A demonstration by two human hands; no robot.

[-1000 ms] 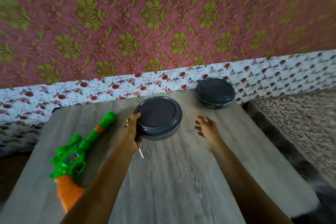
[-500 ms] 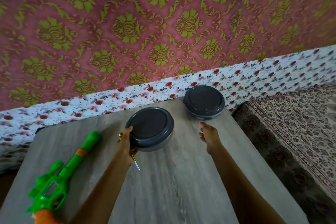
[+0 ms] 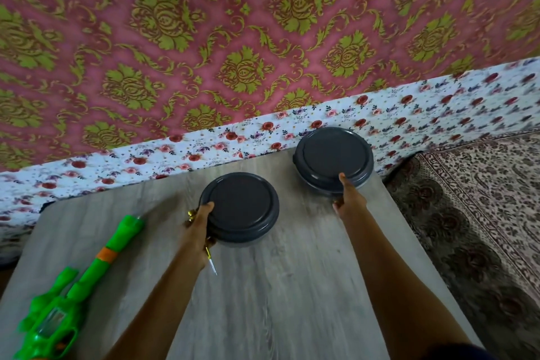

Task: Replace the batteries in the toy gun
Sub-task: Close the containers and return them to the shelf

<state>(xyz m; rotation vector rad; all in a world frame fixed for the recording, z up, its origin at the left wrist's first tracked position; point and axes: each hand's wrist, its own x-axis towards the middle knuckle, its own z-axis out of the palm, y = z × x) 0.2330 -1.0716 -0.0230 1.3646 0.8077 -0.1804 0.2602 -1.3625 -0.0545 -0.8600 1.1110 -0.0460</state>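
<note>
A green toy gun point(image 3: 73, 292) with an orange band lies at the table's left front, barrel pointing away from me. Two round dark grey lidded containers stand at the back. My left hand point(image 3: 197, 228) grips the left edge of the nearer container point(image 3: 242, 207), thumb on its lid. A small yellow-handled screwdriver point(image 3: 211, 260) pokes out from under that hand. My right hand point(image 3: 347, 199) holds the front edge of the farther container point(image 3: 333, 161), thumb on the lid rim. What is inside the containers is hidden.
The grey wood-grain table point(image 3: 277, 301) stands against a floral cloth point(image 3: 423, 114) and a pink and gold patterned wall point(image 3: 263, 38). A patterned carpet point(image 3: 473, 213) lies to the right of the table.
My right hand has moved forward and right from the bare table onto the farther container. My left hand stays on the nearer container. The view has shifted left and closer.
</note>
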